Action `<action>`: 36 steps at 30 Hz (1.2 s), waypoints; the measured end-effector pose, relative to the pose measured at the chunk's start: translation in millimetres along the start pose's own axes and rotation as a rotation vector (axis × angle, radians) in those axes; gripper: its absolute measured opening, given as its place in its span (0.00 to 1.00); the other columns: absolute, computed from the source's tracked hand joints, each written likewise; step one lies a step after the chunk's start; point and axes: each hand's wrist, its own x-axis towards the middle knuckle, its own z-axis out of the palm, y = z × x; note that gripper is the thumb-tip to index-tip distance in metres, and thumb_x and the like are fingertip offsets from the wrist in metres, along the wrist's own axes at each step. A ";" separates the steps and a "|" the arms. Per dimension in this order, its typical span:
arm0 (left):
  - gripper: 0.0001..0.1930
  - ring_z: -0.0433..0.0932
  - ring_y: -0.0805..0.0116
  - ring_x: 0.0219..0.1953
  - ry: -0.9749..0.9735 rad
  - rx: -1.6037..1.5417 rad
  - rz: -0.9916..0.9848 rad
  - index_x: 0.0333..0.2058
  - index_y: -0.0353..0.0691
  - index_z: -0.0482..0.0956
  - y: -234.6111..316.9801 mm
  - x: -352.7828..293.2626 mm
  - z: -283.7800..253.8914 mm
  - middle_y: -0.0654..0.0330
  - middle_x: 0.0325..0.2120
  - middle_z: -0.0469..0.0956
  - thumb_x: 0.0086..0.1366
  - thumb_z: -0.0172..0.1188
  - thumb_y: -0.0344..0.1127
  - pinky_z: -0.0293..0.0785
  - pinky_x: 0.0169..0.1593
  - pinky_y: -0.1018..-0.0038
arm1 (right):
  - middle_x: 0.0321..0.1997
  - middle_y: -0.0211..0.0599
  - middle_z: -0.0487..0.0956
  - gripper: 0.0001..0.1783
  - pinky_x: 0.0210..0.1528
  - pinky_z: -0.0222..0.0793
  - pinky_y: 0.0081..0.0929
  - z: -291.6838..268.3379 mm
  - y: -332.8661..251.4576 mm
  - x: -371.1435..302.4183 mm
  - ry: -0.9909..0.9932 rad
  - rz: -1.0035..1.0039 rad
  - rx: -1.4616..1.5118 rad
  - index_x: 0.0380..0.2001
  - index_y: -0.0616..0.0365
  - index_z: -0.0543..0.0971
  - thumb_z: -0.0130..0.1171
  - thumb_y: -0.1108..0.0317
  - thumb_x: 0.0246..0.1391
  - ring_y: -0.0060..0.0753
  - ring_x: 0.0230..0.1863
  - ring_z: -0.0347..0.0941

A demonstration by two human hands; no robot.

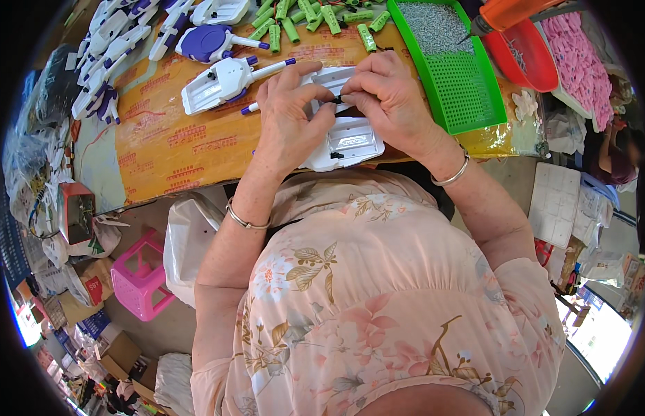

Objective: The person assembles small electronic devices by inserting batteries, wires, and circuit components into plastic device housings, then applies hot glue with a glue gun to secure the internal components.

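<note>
Both my hands work over a white plastic housing point(329, 75) with a long recess, lying on the table; they cover much of it. My left hand point(292, 118) is closed at its left side, thumb and forefinger meeting near a small black part point(337, 100). From the other side my right hand point(390, 100) pinches at that black part, fingertips bunched. Closer to me lies a second white housing point(351, 142), recess up, with a black piece at its lower edge. To the left rests another open housing point(218, 87) with a purple-tipped stem.
Purple-and-white units point(206, 43) pile up at the far left. Several green cylindrical batteries point(329, 19) lie at the back. A green tray point(461, 97) holds small screws; beside it are an orange power screwdriver point(509, 14), a red bowl point(537, 59) and pink pieces point(579, 62).
</note>
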 end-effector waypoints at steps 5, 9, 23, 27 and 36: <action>0.07 0.71 0.56 0.58 -0.006 0.007 0.000 0.32 0.40 0.85 1.0 0.1 -0.5 0.55 0.54 0.77 0.52 0.66 0.31 0.58 0.65 0.58 | 0.35 0.29 0.75 0.04 0.50 0.61 0.42 0.6 -4.2 -2.3 -0.001 0.001 -0.132 0.28 0.52 0.81 0.67 0.72 0.47 0.42 0.45 0.68; 0.07 0.70 0.56 0.60 -0.026 0.008 -0.012 0.32 0.41 0.86 0.7 -0.1 -1.2 0.56 0.55 0.76 0.53 0.66 0.31 0.56 0.66 0.57 | 0.35 0.30 0.75 0.04 0.50 0.61 0.42 1.3 -7.6 -3.0 -0.001 -0.004 -0.176 0.28 0.52 0.81 0.66 0.72 0.47 0.43 0.45 0.68; 0.06 0.67 0.57 0.62 -0.071 0.024 0.002 0.33 0.43 0.85 -2.6 0.2 -1.8 0.60 0.55 0.76 0.55 0.65 0.33 0.49 0.68 0.55 | 0.30 0.36 0.76 0.04 0.46 0.66 0.38 5.3 -7.4 -4.6 0.030 0.123 0.065 0.26 0.58 0.83 0.66 0.77 0.44 0.45 0.41 0.70; 0.06 0.67 0.58 0.62 -0.075 0.019 -0.003 0.33 0.43 0.85 -4.2 0.8 -1.7 0.59 0.56 0.76 0.55 0.65 0.33 0.49 0.68 0.56 | 0.31 0.37 0.77 0.03 0.46 0.66 0.38 5.6 -7.3 -5.8 0.021 0.152 0.068 0.27 0.59 0.83 0.66 0.76 0.45 0.45 0.41 0.70; 0.07 0.69 0.58 0.60 -0.056 -0.032 0.009 0.33 0.41 0.85 -4.0 0.1 -3.4 0.57 0.55 0.76 0.55 0.65 0.33 0.53 0.67 0.59 | 0.32 0.33 0.77 0.02 0.48 0.64 0.39 -8.9 -6.3 0.5 -0.116 0.134 0.002 0.28 0.55 0.84 0.65 0.71 0.49 0.43 0.44 0.70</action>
